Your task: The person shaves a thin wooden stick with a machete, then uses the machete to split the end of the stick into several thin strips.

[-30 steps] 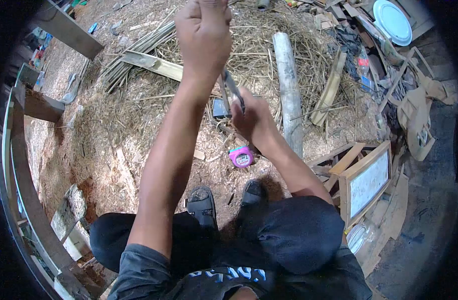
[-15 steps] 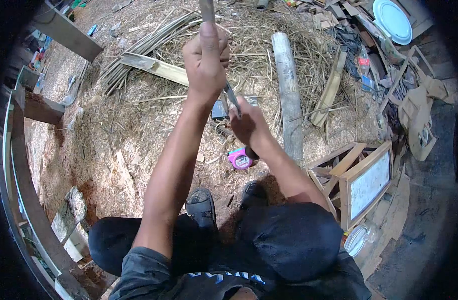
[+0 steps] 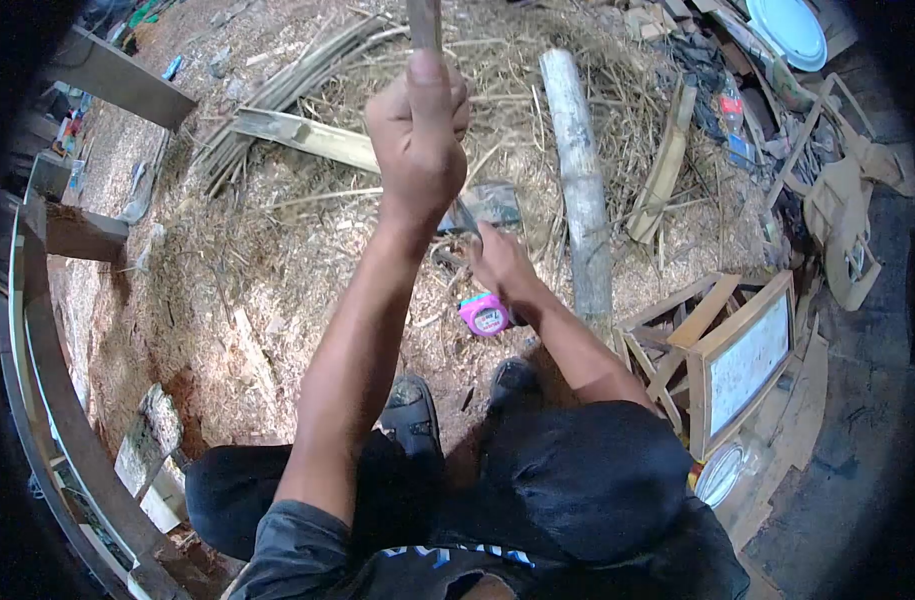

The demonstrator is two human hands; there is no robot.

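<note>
My left hand (image 3: pixel 417 135) clenches a strip (image 3: pixel 424 24); my right hand (image 3: pixel 502 262) grips a dark tool (image 3: pixel 465 215), above a shavings-strewn floor (image 3: pixel 212 330) where a pale pole (image 3: pixel 580 175) lies.

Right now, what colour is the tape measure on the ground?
The tape measure is mostly bright pink with a turquoise edge; the head view shows it best.

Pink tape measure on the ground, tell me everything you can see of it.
The pink tape measure has a compact, rounded case that looks like plastic, with turquoise along its top edge and a pale label bearing dark print too small to read fully. It lies on the shavings-strewn ground, beyond the right shoe and just nearer the wearer than the right hand, which isn't gripping it. Whether the dark thing at its right side belongs to it, I can't tell.
</note>
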